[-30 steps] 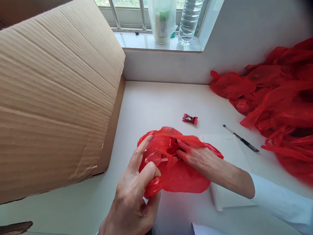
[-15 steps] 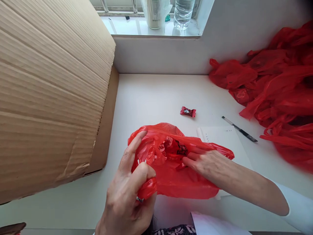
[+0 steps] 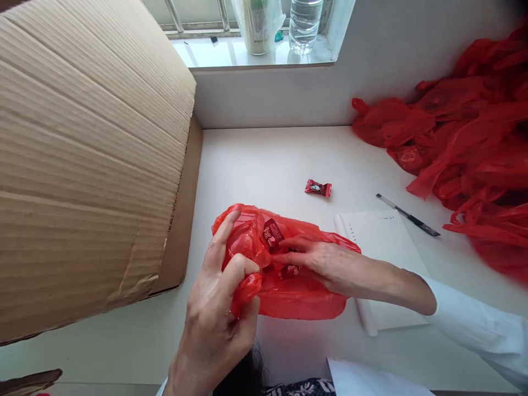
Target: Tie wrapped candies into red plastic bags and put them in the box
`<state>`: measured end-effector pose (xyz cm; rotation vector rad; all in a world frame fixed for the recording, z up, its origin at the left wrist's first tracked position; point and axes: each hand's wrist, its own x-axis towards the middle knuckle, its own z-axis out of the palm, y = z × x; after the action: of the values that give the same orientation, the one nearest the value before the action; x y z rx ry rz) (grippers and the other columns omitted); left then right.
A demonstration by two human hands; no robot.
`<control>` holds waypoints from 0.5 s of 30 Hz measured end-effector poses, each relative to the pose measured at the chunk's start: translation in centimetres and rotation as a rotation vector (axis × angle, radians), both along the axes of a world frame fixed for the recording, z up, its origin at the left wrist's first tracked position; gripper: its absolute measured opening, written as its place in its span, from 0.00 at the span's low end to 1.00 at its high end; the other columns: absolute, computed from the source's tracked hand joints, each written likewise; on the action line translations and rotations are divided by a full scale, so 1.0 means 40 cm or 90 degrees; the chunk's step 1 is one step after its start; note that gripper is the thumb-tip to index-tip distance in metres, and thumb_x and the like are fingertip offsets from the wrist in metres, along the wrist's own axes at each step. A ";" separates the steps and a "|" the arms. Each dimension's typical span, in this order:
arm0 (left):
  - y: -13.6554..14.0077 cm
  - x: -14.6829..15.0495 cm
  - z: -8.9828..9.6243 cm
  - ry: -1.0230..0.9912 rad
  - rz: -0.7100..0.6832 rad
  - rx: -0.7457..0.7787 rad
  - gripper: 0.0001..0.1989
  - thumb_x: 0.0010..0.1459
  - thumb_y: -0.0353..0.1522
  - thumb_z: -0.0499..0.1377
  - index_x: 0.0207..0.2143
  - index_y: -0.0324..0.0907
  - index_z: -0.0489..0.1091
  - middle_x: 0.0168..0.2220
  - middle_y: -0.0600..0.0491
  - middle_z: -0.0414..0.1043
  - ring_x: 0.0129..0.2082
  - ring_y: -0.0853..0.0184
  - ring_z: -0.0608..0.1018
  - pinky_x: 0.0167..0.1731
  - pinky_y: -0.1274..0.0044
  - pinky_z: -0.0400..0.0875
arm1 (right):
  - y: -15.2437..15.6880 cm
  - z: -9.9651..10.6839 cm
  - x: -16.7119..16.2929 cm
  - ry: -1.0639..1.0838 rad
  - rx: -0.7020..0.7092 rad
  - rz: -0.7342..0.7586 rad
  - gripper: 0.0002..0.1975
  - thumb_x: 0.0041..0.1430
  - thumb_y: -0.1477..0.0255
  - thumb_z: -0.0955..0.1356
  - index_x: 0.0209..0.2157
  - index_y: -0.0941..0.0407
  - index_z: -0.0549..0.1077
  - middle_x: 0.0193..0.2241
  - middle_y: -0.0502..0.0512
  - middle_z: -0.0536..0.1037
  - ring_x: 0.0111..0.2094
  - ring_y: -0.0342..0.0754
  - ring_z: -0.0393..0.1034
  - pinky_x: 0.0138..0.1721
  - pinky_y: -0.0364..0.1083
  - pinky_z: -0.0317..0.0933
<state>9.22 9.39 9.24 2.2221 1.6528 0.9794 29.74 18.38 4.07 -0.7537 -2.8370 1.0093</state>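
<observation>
My left hand point(image 3: 220, 297) is closed around the bunched handle of a red plastic bag point(image 3: 303, 308), holding the bag's mouth open. Inside lie several small wrapped sweets, among them a dark red wrapped sweet point(image 3: 272, 233). Reaching into the bag from the right, my right hand point(image 3: 319, 261) has its fingers stretched out and slightly apart, touching or close to the sweets. Part of the fingers is shaded by the bag, and nothing shows gripped in them. Beyond the bag, a single wrapped sweet point(image 3: 318, 188) rests on the white table point(image 3: 256, 165).
A large cardboard box point(image 3: 94, 154) fills the left side. Red plastic bags point(image 3: 466, 143) are heaped at the right. A notebook point(image 3: 396, 242) lies under my right forearm, with a black pen point(image 3: 408, 215) beside it. A water bottle point(image 3: 305, 25) stands on the windowsill.
My right hand has moved left and deeper into the bag, among the sweets. The bag's right end has drawn leftward, baring more of the notebook. My left hand keeps its hold.
</observation>
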 end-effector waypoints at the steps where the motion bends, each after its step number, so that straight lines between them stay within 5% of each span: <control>1: -0.001 -0.001 0.000 -0.002 -0.002 -0.003 0.13 0.54 0.16 0.51 0.34 0.42 0.61 0.68 0.43 0.50 0.66 0.53 0.59 0.56 0.64 0.66 | -0.003 -0.001 0.009 -0.013 -0.001 0.029 0.36 0.54 0.89 0.59 0.60 0.46 0.64 0.64 0.52 0.62 0.56 0.47 0.67 0.47 0.45 0.68; 9: -0.012 -0.005 -0.002 -0.007 -0.022 0.001 0.12 0.55 0.16 0.51 0.33 0.41 0.61 0.68 0.45 0.51 0.66 0.54 0.59 0.55 0.68 0.67 | -0.025 -0.011 0.066 -0.060 0.097 0.037 0.28 0.54 0.87 0.63 0.54 0.51 0.70 0.53 0.56 0.72 0.48 0.48 0.73 0.41 0.43 0.68; 15: -0.010 -0.017 0.002 -0.017 -0.007 -0.009 0.12 0.55 0.16 0.52 0.34 0.41 0.63 0.68 0.46 0.50 0.66 0.52 0.59 0.56 0.63 0.66 | -0.008 -0.012 0.009 -0.086 0.191 -0.060 0.13 0.58 0.83 0.63 0.43 0.57 0.72 0.39 0.57 0.75 0.36 0.47 0.71 0.31 0.44 0.63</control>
<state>8.55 8.97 9.33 2.1967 1.6297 0.9882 30.11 18.04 3.59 -0.9417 -2.9331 0.5214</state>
